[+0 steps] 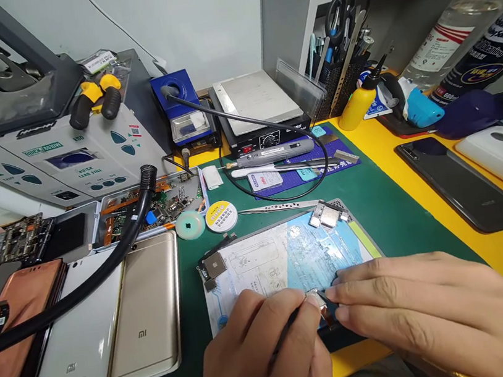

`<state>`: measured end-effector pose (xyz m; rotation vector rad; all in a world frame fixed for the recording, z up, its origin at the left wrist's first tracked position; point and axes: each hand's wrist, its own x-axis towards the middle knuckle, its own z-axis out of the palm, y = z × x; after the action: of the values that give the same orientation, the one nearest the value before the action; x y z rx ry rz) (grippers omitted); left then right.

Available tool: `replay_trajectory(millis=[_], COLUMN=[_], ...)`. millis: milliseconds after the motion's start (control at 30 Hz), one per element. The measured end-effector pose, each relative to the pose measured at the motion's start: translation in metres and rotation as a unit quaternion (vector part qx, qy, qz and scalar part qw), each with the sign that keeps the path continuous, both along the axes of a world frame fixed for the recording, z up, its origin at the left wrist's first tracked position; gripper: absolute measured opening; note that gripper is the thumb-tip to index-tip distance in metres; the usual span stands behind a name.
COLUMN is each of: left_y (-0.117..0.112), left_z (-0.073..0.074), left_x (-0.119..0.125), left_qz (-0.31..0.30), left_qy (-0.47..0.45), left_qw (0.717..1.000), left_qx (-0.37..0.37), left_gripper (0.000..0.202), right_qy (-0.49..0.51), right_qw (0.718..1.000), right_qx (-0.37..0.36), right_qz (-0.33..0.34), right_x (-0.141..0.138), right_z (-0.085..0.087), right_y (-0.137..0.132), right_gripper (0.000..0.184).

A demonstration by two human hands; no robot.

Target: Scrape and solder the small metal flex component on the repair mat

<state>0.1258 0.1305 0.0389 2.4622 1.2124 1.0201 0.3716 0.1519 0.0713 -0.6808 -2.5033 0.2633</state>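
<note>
My left hand (pixel 265 352) is closed round a thin dark tool, its tip meeting a small metal part (pixel 318 299) at the near edge of the open phone (pixel 284 255). My right hand (pixel 418 308) lies over the phone's lower right corner, its fingertips pinched on that same small part. The phone lies back up on the green mat (pixel 389 206), with a blue film over its inside. A loose metal shield (pixel 327 214) sits at its top right, and a small circuit board (pixel 213 265) at its top left.
Left of the phone lie a gold phone back (pixel 145 316), a white one (pixel 76 356) and a copper one (pixel 7 329), crossed by a black hose (pixel 114 245). Behind are a parts tray (pixel 160 204), tweezers (pixel 277 208), a rotary pen (pixel 270 156), a hotplate (pixel 258 103) and a rework station (pixel 64 158). A black phone (pixel 463 183) lies right.
</note>
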Motion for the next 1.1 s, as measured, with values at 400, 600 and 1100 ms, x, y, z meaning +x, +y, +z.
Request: replay_trajectory(millis=[400, 600, 1100], left_y=[-0.001, -0.003, 0.0], left_z=[-0.001, 0.0, 0.001], left_x=[-0.002, 0.002, 0.002], left_qz=[-0.002, 0.005, 0.008], left_qy=[0.001, -0.013, -0.028], left_qw=[1.0, 1.0, 1.0], left_qx=[0.001, -0.005, 0.007], left_gripper=[0.029, 0.031, 0.032], right_qy=[-0.02, -0.014, 0.008], right_qw=[0.996, 0.992, 1.0], right_qx=[-0.047, -0.056, 0.006], right_qz=[0.076, 0.116, 0.004], right_x=[0.001, 0.004, -0.002], right_z=[0.013, 0.016, -0.003], right_y=[0.02, 0.037, -0.002], right_gripper=[0.044, 0.053, 0.042])
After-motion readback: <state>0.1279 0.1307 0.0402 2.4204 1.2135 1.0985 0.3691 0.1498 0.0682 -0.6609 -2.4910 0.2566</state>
